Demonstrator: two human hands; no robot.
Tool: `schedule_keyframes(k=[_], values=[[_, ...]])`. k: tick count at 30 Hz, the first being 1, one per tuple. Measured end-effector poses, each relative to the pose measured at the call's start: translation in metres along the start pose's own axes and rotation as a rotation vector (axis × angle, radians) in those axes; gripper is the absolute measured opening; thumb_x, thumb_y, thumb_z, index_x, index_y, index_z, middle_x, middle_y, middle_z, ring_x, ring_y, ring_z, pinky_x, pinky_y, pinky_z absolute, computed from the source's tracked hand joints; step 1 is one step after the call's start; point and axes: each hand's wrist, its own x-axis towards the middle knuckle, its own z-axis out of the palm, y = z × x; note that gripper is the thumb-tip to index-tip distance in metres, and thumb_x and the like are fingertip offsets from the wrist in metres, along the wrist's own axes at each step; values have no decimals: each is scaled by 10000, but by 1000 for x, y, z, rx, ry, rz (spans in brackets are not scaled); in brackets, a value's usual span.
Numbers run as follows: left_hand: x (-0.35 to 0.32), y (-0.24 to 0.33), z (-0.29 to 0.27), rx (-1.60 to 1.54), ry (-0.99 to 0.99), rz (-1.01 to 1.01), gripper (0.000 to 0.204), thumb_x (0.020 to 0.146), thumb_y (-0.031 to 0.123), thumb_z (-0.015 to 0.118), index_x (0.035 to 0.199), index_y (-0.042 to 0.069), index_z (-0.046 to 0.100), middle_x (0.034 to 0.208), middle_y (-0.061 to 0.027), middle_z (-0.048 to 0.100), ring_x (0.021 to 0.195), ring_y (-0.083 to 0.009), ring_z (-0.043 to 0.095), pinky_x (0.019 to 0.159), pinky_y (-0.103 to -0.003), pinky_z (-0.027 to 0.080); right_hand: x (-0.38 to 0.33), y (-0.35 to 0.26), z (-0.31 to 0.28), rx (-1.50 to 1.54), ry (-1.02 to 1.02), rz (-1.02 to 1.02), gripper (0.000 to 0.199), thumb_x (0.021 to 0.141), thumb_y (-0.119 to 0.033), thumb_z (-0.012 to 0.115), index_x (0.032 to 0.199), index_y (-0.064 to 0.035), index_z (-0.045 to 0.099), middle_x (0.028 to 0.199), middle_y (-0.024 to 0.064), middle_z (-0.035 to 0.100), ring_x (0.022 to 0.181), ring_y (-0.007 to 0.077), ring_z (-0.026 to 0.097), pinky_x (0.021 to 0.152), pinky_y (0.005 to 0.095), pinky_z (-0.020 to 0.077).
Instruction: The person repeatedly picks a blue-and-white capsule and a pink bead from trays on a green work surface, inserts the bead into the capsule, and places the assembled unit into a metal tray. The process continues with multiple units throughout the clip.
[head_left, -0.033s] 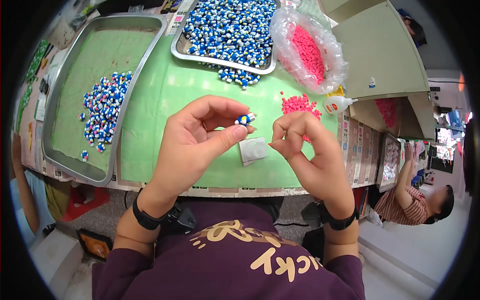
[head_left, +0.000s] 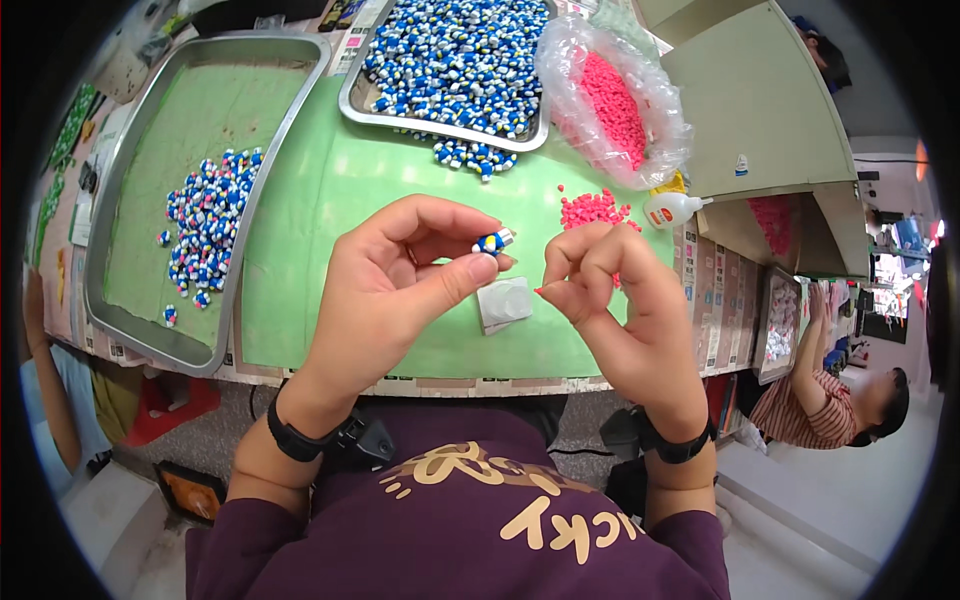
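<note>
Between the thumb and fingers of my left hand is a small blue-and-white capsule-shaped piece with a yellow patch. My right hand, just to its right, is pinched on a tiny pink piece, of which only a tip shows. The two hands are apart, above the green tabletop. Below and between them lies a small white square pad. Loose pink pieces are heaped behind my right hand, partly hidden by it.
A metal tray full of blue-and-white pieces stands at the back. Another tray on the left holds a smaller pile. An open plastic bag of pink pieces and a white glue bottle are at right, beside a box. A person sits far right.
The blue-and-white piece has tilted slightly in my left fingers. Both hands stay in nearly the same place.
</note>
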Motion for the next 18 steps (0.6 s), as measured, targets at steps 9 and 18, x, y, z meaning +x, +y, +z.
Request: schedule_keyframes(k=[9,18], values=[[2,3,19,-92,-16,95,227,831,-71,676,1034,-8,594,1040,-112,644,955,-157,645,853,-291,541,7,-7,10,98,210,-169,233,869,62,634,797,-47,442,895,104,595,801,137,561,691,251,458],[0,-3,22,133,2,336,209,818,-86,698,1006,-21,638,1004,-117,644,954,-159,651,796,-267,559,4,-3,23,52,295,-164,244,846,65,650,796,-45,438,883,107,554,777,150,531,684,274,436]])
